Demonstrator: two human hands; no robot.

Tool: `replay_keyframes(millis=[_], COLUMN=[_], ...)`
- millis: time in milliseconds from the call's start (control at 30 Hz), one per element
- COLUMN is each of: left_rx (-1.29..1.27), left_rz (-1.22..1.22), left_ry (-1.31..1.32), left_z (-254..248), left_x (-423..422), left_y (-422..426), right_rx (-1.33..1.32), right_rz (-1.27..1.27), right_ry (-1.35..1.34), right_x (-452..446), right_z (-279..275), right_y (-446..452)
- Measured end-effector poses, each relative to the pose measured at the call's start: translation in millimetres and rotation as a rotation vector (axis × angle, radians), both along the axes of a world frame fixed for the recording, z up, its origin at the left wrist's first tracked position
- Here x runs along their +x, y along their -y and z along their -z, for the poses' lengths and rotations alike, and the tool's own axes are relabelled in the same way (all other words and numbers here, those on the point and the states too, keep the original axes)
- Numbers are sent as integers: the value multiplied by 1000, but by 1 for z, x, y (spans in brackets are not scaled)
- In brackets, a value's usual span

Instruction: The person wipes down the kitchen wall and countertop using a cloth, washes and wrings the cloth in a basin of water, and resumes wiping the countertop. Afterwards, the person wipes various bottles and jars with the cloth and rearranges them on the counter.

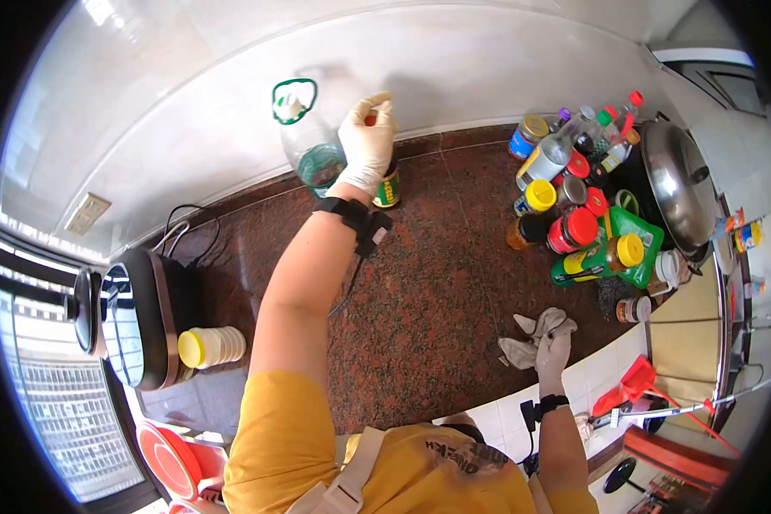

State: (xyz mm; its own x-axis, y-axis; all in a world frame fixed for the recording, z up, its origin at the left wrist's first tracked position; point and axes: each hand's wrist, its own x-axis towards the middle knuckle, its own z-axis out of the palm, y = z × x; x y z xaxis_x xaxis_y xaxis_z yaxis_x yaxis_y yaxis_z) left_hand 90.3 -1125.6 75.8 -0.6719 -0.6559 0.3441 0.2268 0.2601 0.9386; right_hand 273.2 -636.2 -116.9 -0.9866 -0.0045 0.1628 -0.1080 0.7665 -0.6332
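Green-labelled bottle [388, 190] upright, left grip [367, 146] atop, right grip [554, 353] on cloth [519, 349]

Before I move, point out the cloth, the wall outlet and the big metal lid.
Cloth [517, 352], head view: its left part.
Wall outlet [87, 213], head view: middle of its plate.
Big metal lid [673, 176], head view: shiny surface beside the knob.

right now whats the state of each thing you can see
Left hand: gloved, closed around the green-labelled bottle's top
Green-labelled bottle: upright
Right hand: gloved, holding the cloth
Cloth: crumpled
Large clear bottle: upright
Ribbed jar: yellow lid on
Steel-lidded pan: covered
Wall socket: nothing visibly plugged in
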Motion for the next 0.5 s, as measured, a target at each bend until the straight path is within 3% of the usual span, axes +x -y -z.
replay_keyframes(millis=[200, 333, 400, 500], left_rx=[4, -35, -284, -398], left_rz=[-1, -14, -101, -110], left_ry=[-90, -141, -194, -209], left_z=[8, 13, 11, 14], left_x=[-24, -32, -29, -28], left_y=[7, 16, 16, 18], right_rx=[116, 50, 41, 38], right_rz=[-19, -60, -61, -50], right_ry=[-1, 6, -27, -40], right_x=[0, -1, 2, 2], right_z=[-13, -20, -23, -16], right_y=[3, 8, 7, 0])
